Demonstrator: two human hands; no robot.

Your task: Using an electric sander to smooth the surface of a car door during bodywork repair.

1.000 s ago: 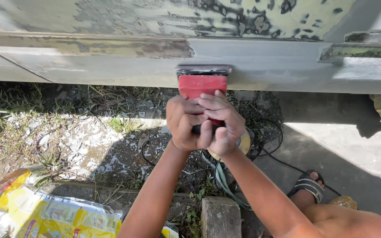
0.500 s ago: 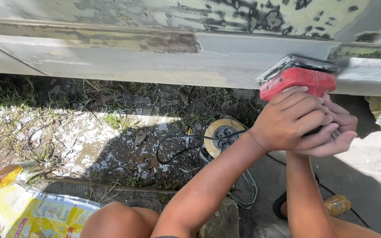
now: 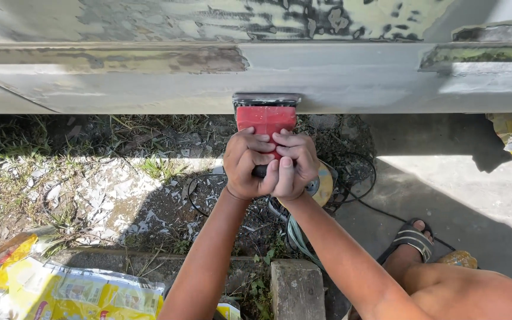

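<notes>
Now both hands, left hand [image 3: 249, 166] & right hand [image 3: 294, 165], clamp the red rectangular sanding block [image 3: 266, 118] vs the grey-white panel [image 3: 339, 74]; prob. uneven pressure could gouge the filler.

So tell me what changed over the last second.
Both hands, left hand and right hand, kept their grip on the red sanding block throughout. They slid it right along the grey panel, then back left to where it began. The yellow sack and concrete block stayed put.
</notes>
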